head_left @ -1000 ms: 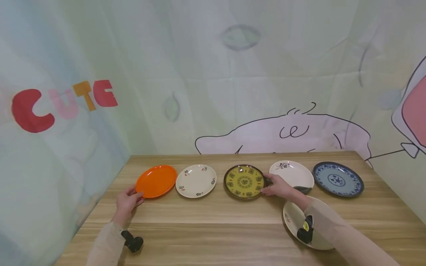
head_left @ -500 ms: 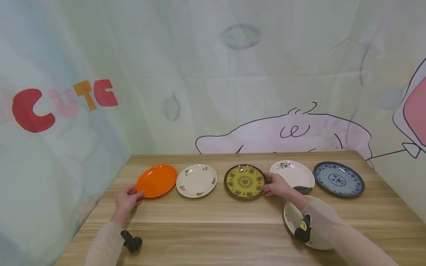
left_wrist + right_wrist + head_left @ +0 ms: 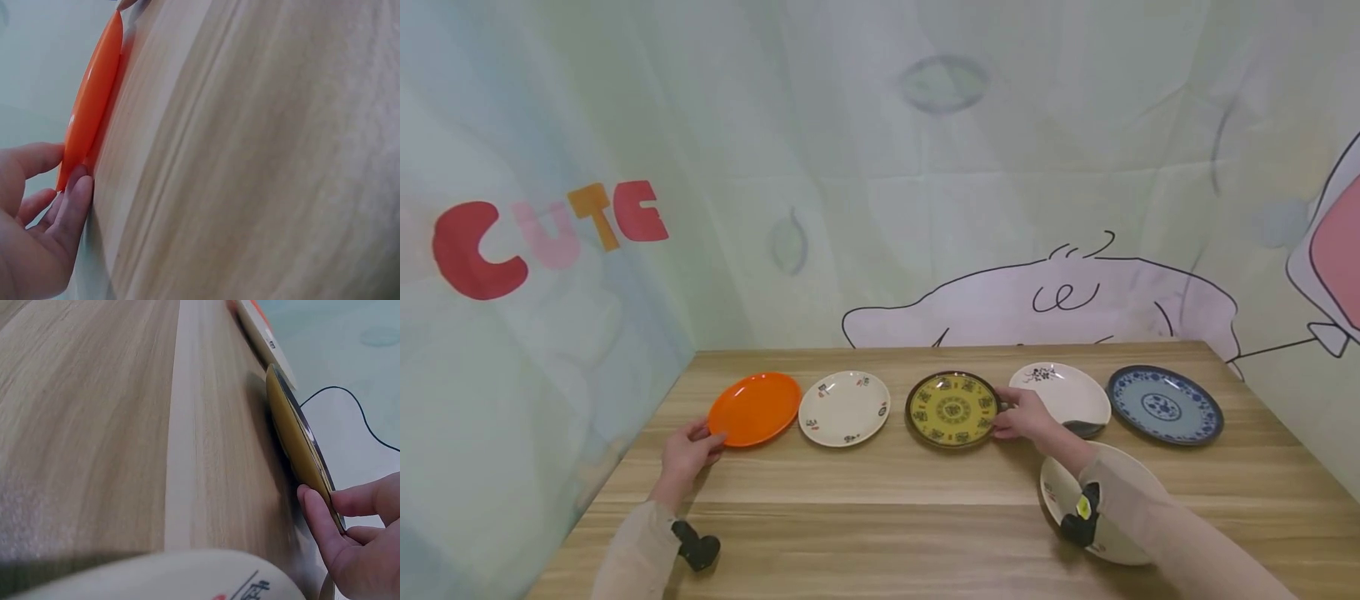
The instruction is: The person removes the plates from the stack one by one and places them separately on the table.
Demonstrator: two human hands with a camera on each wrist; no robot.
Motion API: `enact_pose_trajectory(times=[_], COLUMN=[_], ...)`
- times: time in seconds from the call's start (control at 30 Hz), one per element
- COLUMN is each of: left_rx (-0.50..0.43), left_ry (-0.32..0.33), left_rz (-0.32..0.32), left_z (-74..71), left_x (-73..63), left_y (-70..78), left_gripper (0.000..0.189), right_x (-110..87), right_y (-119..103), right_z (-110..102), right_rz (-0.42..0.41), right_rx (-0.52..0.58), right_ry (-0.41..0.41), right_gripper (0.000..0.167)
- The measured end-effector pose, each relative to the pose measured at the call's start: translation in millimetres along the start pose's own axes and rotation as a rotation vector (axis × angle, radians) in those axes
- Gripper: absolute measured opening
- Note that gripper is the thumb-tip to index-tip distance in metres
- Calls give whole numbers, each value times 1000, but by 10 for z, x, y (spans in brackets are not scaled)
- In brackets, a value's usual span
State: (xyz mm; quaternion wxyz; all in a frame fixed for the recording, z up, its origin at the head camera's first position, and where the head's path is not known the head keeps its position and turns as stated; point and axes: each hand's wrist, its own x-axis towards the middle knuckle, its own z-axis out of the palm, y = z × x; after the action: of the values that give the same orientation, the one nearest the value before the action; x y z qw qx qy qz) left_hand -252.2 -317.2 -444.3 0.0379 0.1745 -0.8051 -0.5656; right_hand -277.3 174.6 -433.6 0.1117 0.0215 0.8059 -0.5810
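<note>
An orange plate [image 3: 754,409] lies at the left end of a row of plates. My left hand [image 3: 688,454] pinches its near-left rim, thumb on top and fingers beneath, as the left wrist view shows of the orange plate [image 3: 94,100]. Toward the middle of the row is a yellow-green patterned plate [image 3: 952,409] with a dark rim. Its right edge is pinched between thumb and fingers of my right hand [image 3: 1030,418]. In the right wrist view the yellow plate [image 3: 297,434] is seen edge-on, with fingertips under its rim.
Between the held plates lies a white plate [image 3: 844,408] with small motifs. Right of my right hand are a white plate with a dark patch [image 3: 1063,392] and a blue floral plate [image 3: 1165,405]. Another cream plate [image 3: 1112,546] sits under my right forearm on the wooden table [image 3: 850,542].
Both hands keep their grip on the same two plates. Nothing on the table has visibly moved; the head view has shifted only very slightly.
</note>
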Motion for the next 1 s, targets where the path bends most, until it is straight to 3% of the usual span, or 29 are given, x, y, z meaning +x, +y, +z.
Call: enact_pose_trajectory(times=[0.5,1.0], left_rx=[17,1], left_ry=[-3,-6], left_rz=[-7,8], left_z=[1,-7], left_x=[1,-12], left_y=[4,11], left_gripper=[58,59], right_x=[53,139], right_y=[-84,-56], right_z=[-5,86], right_rz=[13,22], right_rx=[49,169], right_ry=[23,53], right_gripper=[64,64])
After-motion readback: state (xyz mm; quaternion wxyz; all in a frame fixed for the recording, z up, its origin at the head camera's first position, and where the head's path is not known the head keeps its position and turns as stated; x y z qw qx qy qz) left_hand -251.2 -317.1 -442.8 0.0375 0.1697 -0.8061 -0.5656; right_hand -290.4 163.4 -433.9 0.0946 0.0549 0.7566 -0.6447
